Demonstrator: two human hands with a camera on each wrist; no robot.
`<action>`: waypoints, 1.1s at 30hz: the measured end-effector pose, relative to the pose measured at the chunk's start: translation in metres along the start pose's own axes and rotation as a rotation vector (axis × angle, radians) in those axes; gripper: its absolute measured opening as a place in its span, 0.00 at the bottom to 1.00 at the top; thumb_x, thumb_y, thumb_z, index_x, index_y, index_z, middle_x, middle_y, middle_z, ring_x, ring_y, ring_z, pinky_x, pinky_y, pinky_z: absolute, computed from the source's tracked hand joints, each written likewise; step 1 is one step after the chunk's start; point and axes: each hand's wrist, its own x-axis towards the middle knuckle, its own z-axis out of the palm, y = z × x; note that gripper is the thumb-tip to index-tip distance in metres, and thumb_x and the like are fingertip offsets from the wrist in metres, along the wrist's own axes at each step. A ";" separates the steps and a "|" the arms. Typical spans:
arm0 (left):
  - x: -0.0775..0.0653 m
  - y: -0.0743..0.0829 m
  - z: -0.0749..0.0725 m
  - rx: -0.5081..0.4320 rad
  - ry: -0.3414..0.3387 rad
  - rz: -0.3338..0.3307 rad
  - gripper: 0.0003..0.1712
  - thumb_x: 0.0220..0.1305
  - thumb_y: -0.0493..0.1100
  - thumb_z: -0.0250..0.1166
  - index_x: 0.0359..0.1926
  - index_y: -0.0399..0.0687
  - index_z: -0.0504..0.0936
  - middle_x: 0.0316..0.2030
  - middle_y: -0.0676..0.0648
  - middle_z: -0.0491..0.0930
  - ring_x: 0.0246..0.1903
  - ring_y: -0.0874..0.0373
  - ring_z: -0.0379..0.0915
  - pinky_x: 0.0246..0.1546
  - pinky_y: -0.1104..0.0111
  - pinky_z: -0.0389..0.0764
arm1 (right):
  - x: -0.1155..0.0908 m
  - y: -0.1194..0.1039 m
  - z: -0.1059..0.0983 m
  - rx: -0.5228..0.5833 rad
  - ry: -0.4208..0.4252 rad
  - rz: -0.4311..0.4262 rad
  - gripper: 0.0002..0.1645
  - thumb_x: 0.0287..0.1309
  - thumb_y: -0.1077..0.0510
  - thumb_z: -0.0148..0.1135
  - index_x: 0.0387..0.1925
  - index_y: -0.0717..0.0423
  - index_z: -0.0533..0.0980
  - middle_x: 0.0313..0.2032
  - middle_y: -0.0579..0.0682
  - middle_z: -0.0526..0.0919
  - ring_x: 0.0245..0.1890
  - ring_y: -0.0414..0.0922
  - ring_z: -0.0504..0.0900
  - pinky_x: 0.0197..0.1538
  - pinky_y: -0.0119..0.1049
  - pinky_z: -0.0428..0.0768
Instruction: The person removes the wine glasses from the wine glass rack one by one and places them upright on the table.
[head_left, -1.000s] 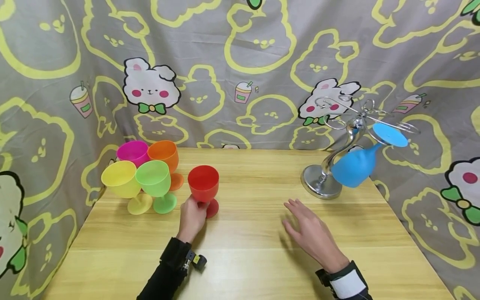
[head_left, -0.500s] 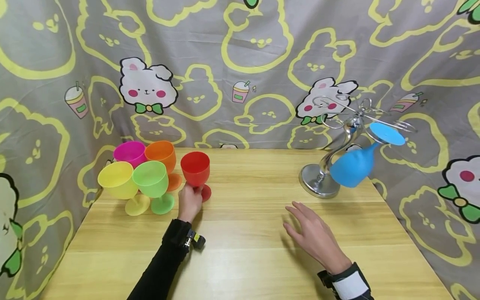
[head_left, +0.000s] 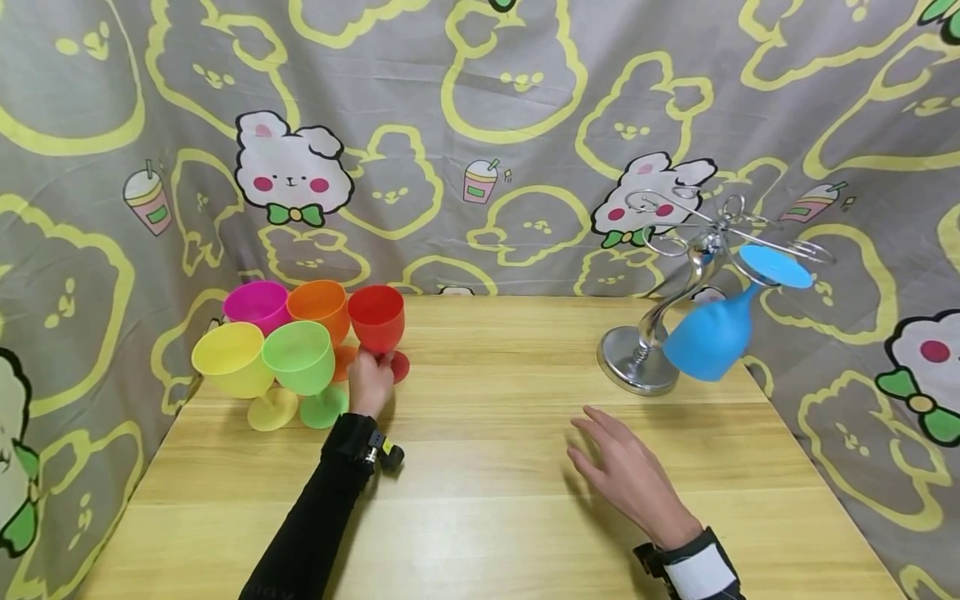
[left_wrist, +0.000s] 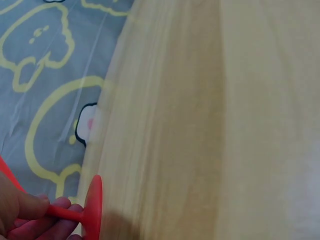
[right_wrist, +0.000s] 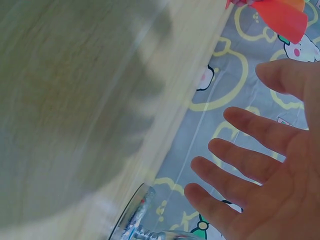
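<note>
A red goblet [head_left: 377, 319] stands upright at the back left, its stem pinched by my left hand [head_left: 371, 385]. In the left wrist view the thumb and fingers wrap the stem just above the round red foot [left_wrist: 93, 207]. Beside it on the left is an orange goblet [head_left: 318, 304], with a magenta goblet [head_left: 257, 307], a green goblet [head_left: 298, 358] and a yellow goblet [head_left: 228, 360] clustered there. My right hand [head_left: 626, 475] hovers over the table at right, holding nothing; in the right wrist view its fingers [right_wrist: 240, 155] are spread.
A chrome goblet rack [head_left: 651, 329] stands at the back right with wire loops on top. From one loop a blue goblet [head_left: 708, 337] hangs upside down, tilted. Patterned grey cloth [head_left: 525, 167] surrounds the wooden table [head_left: 480, 517] at the back and sides.
My left hand has carried the red goblet back and slightly left, up beside the orange goblet. The right hand has barely moved. The blue goblet sways slightly.
</note>
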 end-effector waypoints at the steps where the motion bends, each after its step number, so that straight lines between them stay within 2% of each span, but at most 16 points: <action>1: 0.001 0.000 0.000 0.002 -0.001 -0.007 0.09 0.61 0.38 0.58 0.41 0.39 0.74 0.37 0.39 0.78 0.43 0.41 0.73 0.49 0.53 0.72 | 0.000 0.000 0.001 0.003 -0.003 0.003 0.28 0.53 0.43 0.61 0.53 0.53 0.73 0.59 0.57 0.69 0.56 0.55 0.71 0.51 0.52 0.75; 9: 0.006 -0.002 -0.002 -0.005 -0.006 -0.044 0.11 0.60 0.39 0.59 0.43 0.39 0.74 0.39 0.40 0.79 0.46 0.42 0.72 0.51 0.53 0.70 | -0.002 0.000 0.003 0.020 -0.011 0.016 0.26 0.53 0.44 0.62 0.51 0.52 0.75 0.59 0.57 0.69 0.56 0.55 0.71 0.50 0.52 0.76; 13: 0.006 -0.002 -0.004 -0.040 -0.016 -0.094 0.12 0.58 0.41 0.61 0.43 0.41 0.75 0.40 0.40 0.79 0.46 0.42 0.72 0.51 0.53 0.71 | -0.003 0.000 0.004 0.032 -0.012 0.007 0.24 0.54 0.44 0.61 0.50 0.51 0.76 0.59 0.57 0.70 0.55 0.55 0.72 0.49 0.52 0.76; 16: 0.006 -0.001 -0.008 -0.137 -0.032 -0.149 0.14 0.56 0.40 0.63 0.44 0.42 0.77 0.41 0.41 0.80 0.46 0.46 0.73 0.50 0.56 0.72 | -0.004 0.000 0.004 0.038 -0.020 0.006 0.23 0.54 0.45 0.61 0.49 0.51 0.76 0.59 0.57 0.70 0.54 0.55 0.72 0.49 0.52 0.76; 20: -0.001 0.003 -0.013 -0.318 -0.063 -0.192 0.22 0.56 0.38 0.63 0.53 0.41 0.74 0.50 0.41 0.77 0.51 0.50 0.72 0.53 0.61 0.72 | -0.004 0.000 0.004 0.034 -0.028 0.009 0.24 0.55 0.45 0.61 0.50 0.52 0.75 0.58 0.58 0.70 0.54 0.55 0.72 0.49 0.52 0.76; 22: -0.007 0.006 -0.015 -0.343 -0.073 -0.195 0.27 0.57 0.39 0.63 0.58 0.42 0.69 0.55 0.41 0.73 0.55 0.50 0.69 0.57 0.61 0.70 | -0.003 0.000 0.004 0.031 -0.030 0.013 0.26 0.55 0.45 0.61 0.52 0.53 0.74 0.59 0.58 0.70 0.55 0.55 0.72 0.49 0.52 0.76; 26: -0.023 0.009 -0.018 -0.246 -0.083 -0.174 0.35 0.59 0.43 0.62 0.65 0.40 0.60 0.61 0.39 0.66 0.61 0.46 0.60 0.61 0.55 0.63 | -0.003 -0.001 0.003 0.038 -0.034 0.032 0.29 0.54 0.44 0.60 0.55 0.53 0.72 0.60 0.57 0.69 0.56 0.55 0.71 0.50 0.53 0.75; 30: -0.044 0.012 -0.022 -0.110 -0.086 -0.144 0.35 0.59 0.47 0.62 0.63 0.38 0.62 0.59 0.37 0.68 0.60 0.43 0.61 0.59 0.49 0.61 | -0.003 -0.003 0.004 0.049 -0.043 0.057 0.31 0.55 0.43 0.60 0.57 0.53 0.70 0.61 0.56 0.67 0.58 0.54 0.69 0.52 0.53 0.74; 33: -0.060 0.016 -0.025 0.011 -0.089 -0.081 0.34 0.60 0.49 0.60 0.63 0.37 0.63 0.59 0.37 0.68 0.59 0.42 0.61 0.59 0.48 0.62 | -0.003 -0.005 0.005 0.063 -0.046 0.064 0.33 0.55 0.42 0.60 0.59 0.53 0.68 0.62 0.55 0.66 0.59 0.54 0.68 0.54 0.54 0.72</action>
